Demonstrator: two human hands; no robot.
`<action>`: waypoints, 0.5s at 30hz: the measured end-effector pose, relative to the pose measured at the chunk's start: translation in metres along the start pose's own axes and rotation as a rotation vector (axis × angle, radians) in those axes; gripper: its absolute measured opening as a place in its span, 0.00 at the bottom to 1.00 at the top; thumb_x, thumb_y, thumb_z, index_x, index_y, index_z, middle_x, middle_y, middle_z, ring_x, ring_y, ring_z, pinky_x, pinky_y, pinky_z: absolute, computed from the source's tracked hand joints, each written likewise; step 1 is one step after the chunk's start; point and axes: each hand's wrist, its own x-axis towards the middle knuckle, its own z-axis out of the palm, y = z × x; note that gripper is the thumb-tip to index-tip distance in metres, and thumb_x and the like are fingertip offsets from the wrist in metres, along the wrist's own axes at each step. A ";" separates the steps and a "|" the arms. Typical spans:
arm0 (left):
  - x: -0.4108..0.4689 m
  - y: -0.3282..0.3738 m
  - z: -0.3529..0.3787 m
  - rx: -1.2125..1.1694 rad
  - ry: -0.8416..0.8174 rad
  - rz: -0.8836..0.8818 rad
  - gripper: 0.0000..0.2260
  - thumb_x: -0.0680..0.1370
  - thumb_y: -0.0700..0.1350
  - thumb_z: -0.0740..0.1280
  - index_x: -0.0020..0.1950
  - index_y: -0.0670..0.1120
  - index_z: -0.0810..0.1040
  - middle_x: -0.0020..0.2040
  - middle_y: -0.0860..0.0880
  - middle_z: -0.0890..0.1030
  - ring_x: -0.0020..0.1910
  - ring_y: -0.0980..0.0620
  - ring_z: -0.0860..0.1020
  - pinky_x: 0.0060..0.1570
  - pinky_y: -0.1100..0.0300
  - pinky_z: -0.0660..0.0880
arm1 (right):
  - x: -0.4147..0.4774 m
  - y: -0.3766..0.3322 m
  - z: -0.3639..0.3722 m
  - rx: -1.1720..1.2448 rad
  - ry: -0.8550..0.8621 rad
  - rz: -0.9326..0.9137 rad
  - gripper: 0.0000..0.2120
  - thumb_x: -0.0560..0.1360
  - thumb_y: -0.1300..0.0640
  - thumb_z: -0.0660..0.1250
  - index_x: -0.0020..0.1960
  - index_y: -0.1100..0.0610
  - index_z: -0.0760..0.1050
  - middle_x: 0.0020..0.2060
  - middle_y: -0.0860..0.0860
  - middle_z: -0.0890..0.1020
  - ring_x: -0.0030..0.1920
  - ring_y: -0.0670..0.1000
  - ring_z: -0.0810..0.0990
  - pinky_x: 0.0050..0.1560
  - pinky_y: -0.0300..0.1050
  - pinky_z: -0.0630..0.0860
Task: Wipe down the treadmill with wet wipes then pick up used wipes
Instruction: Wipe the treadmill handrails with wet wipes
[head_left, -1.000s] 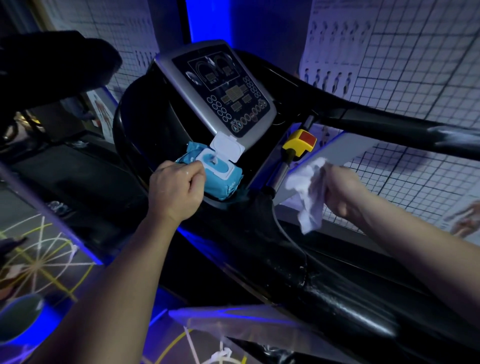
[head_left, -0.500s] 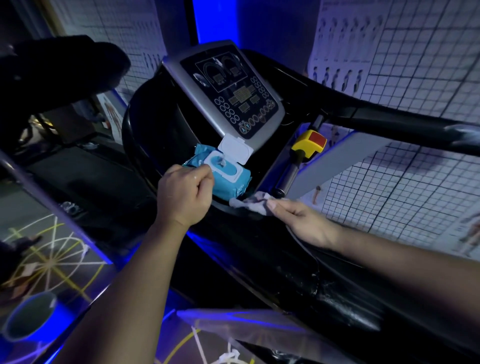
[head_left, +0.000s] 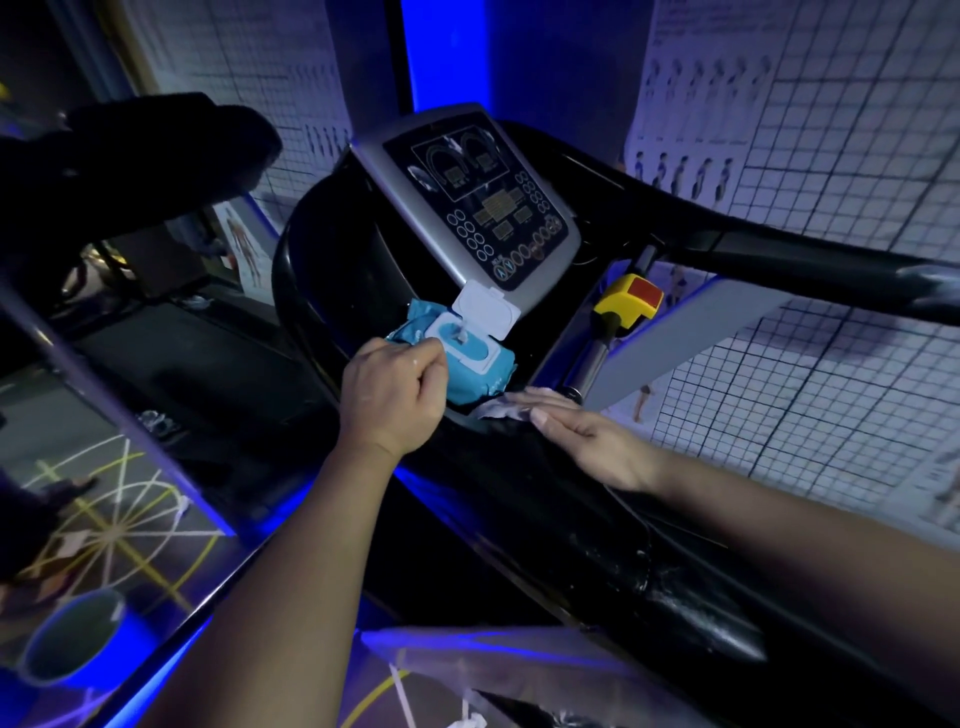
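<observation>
The blue wet-wipe pack (head_left: 483, 371) lies in the treadmill's console tray with its white lid (head_left: 487, 310) flipped up and a wipe tip poking out of the opening. My left hand (head_left: 395, 395) grips the pack's left end, fingers curled. My right hand (head_left: 582, 431) lies flat, fingers straight, pressing a crumpled white wipe (head_left: 500, 409) onto the black front edge of the treadmill (head_left: 597, 519) just right of the pack. The grey control panel (head_left: 467, 202) rises behind the pack.
A yellow and red safety key (head_left: 628, 301) sits on a post right of the tray. The black right handrail (head_left: 779, 260) runs to the right. A round bin (head_left: 67, 639) stands on the floor at lower left. Gridded posters cover the walls.
My right hand came down from mid-air with the wipe, laid it on the treadmill's front edge and flattened over it. My left hand stayed on the pack.
</observation>
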 end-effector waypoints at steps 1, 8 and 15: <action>0.000 0.000 0.001 0.005 0.003 0.004 0.13 0.73 0.48 0.56 0.38 0.47 0.79 0.31 0.51 0.81 0.37 0.42 0.75 0.41 0.53 0.71 | -0.003 -0.001 -0.002 0.005 -0.004 0.014 0.20 0.86 0.52 0.53 0.77 0.52 0.68 0.77 0.42 0.66 0.76 0.32 0.55 0.74 0.27 0.48; 0.000 -0.006 0.003 -0.021 -0.013 0.013 0.14 0.74 0.49 0.54 0.38 0.48 0.78 0.31 0.52 0.81 0.37 0.43 0.75 0.41 0.52 0.72 | -0.008 -0.016 0.007 -0.166 0.299 0.151 0.17 0.85 0.51 0.58 0.71 0.47 0.75 0.70 0.37 0.70 0.71 0.41 0.69 0.66 0.29 0.64; 0.000 -0.005 0.004 -0.009 0.013 0.035 0.14 0.74 0.48 0.54 0.38 0.48 0.78 0.31 0.52 0.81 0.35 0.43 0.74 0.39 0.56 0.64 | -0.008 -0.018 -0.008 -0.322 0.415 0.400 0.13 0.82 0.51 0.65 0.50 0.56 0.86 0.42 0.57 0.85 0.44 0.58 0.82 0.37 0.42 0.64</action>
